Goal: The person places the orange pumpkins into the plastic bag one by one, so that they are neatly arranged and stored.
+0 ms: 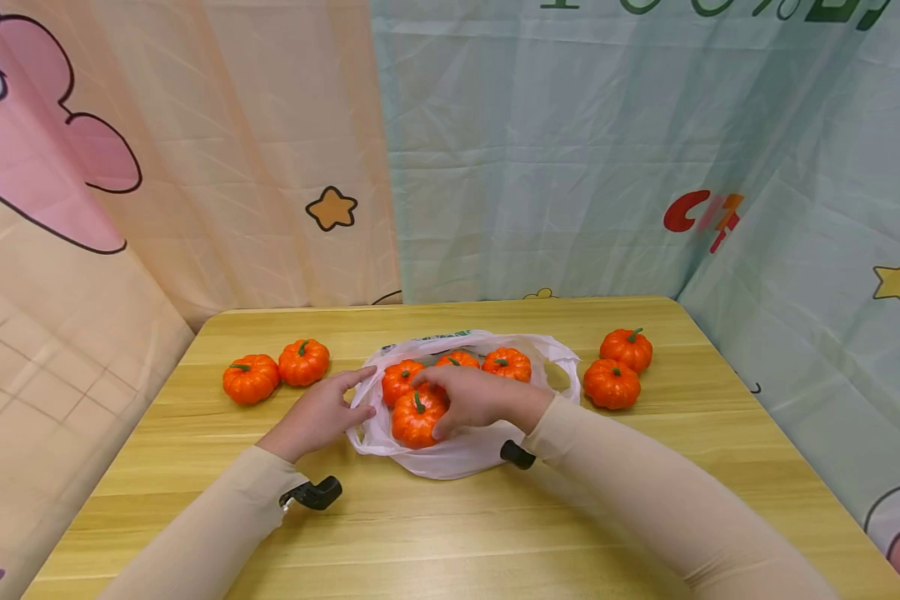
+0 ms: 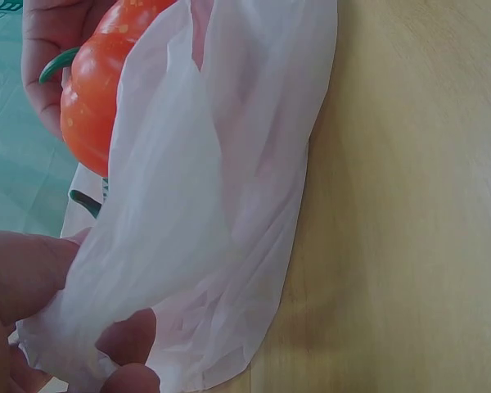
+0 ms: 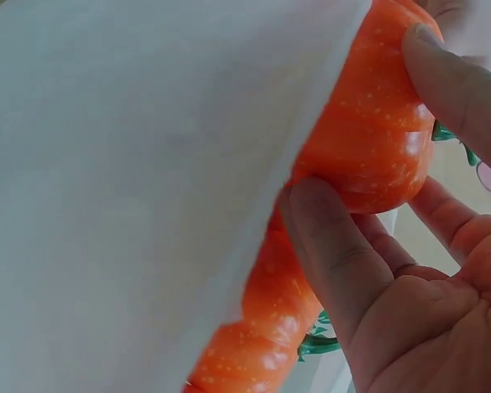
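A thin white plastic bag point(image 1: 450, 465) lies on the table with its mouth spread. Inside it, my right hand point(image 1: 472, 396) grips a small orange pumpkin point(image 1: 417, 421) with a green stem, thumb on the near side and fingers over the top. Three more pumpkins sit behind it in the bag, one at the left point(image 1: 397, 385), one in the middle point(image 1: 457, 358) and one at the right point(image 1: 506, 362). My left hand point(image 1: 318, 414) holds the bag's left edge; in the left wrist view the plastic point(image 2: 159, 188) runs between its thumb and fingers.
Two pumpkins stand left of the bag, the outer one point(image 1: 251, 380) close beside the inner one point(image 1: 303, 363). Right of it are two more, the rear one point(image 1: 627, 350) behind the front one point(image 1: 612, 385). Printed curtains point(image 1: 532, 167) enclose the wooden table point(image 1: 420, 533).
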`<state>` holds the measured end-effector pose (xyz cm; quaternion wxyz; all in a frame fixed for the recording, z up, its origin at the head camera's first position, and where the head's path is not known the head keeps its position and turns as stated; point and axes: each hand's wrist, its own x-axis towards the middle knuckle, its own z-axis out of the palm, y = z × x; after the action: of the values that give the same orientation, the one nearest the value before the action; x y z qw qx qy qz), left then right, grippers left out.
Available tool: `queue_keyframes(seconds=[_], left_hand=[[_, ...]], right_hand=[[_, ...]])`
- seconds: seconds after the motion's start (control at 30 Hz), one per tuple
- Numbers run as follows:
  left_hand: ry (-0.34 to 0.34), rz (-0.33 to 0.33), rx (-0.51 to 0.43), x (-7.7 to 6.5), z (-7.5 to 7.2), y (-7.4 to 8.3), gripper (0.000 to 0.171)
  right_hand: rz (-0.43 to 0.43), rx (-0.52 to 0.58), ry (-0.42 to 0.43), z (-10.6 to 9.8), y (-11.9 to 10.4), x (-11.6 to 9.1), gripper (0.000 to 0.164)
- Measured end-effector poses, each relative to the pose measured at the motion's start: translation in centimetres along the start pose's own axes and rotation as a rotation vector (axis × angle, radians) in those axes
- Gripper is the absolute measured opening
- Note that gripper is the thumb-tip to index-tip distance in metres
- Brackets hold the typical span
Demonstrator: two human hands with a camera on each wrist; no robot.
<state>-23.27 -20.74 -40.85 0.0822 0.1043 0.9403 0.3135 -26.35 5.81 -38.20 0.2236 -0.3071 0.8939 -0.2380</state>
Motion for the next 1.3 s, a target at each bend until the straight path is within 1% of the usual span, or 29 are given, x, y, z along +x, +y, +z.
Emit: queue_keyframes(seconds=[0.23, 0.43, 0.63, 0.8, 1.03, 1.3], left_hand=[[-0.001, 0.007, -0.006, -0.1, 0.1, 0.0, 0.069], [0.003, 0.006, -0.006, -0.1, 0.2, -0.2, 0.069], [-0.004, -0.006, -0.005, -0.1, 0.1, -0.1, 0.069], [-0.008, -0.010, -0.002, -0.1, 0.1, -0.1, 0.070], [-0.001, -0.001, 0.002, -0.1, 0.2, 0.0, 0.069], [0.001, 0.003, 0.004, -0.1, 0.2, -0.1, 0.069]], right_hand=[[0.018, 0.006, 0.001, 0.6, -0.1, 0.1, 0.071], [0.003, -0.003, -0.010, 0.9, -0.2, 0.1, 0.073], [0.009, -0.008, -0.025, 0.9, -0.1, 0.0, 0.070], [0.016, 0.012, -0.026, 1.0, 0.1, 0.1, 0.067], [0.000, 0.019, -0.030, 1.1, 0.2, 0.3, 0.064], [0.001, 0.033, -0.040, 1.1, 0.4, 0.4, 0.062]])
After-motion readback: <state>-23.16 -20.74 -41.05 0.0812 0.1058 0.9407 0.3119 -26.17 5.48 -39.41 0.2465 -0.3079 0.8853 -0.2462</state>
